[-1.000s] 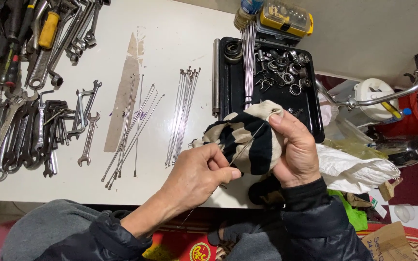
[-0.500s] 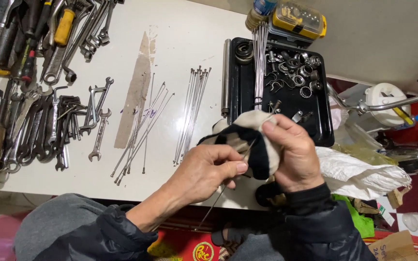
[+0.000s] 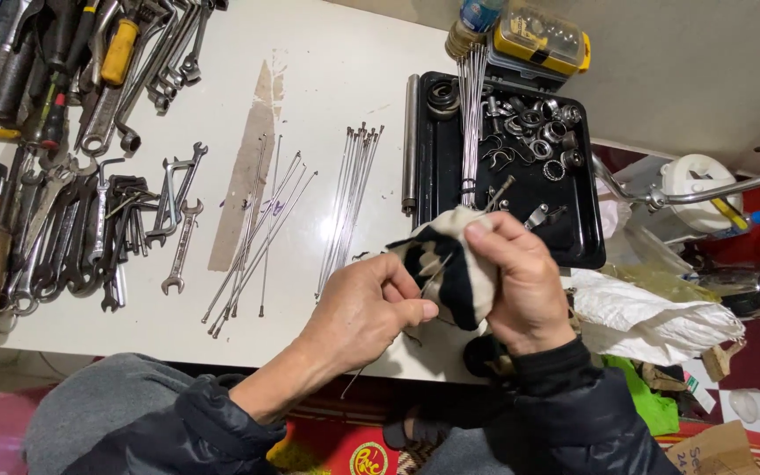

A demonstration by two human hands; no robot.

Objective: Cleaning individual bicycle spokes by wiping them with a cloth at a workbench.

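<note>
Hands: left (image 3: 371, 308) pinches spoke (image 3: 433, 268); right (image 3: 521, 281) grips cloth (image 3: 455, 264).

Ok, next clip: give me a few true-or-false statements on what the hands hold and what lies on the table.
1. The right hand grips a black-and-white striped rag. True.
2. The left hand holds a yellow-handled screwdriver. False: it pinches a thin metal spoke that runs into the rag.
3. Loose spokes lie on the white table. True.
4. The black tray is empty. False: it holds metal rings, small parts and a bundle of spokes.
5. The wrenches lie to the right of the tray. False: they lie at the table's left end.
</note>
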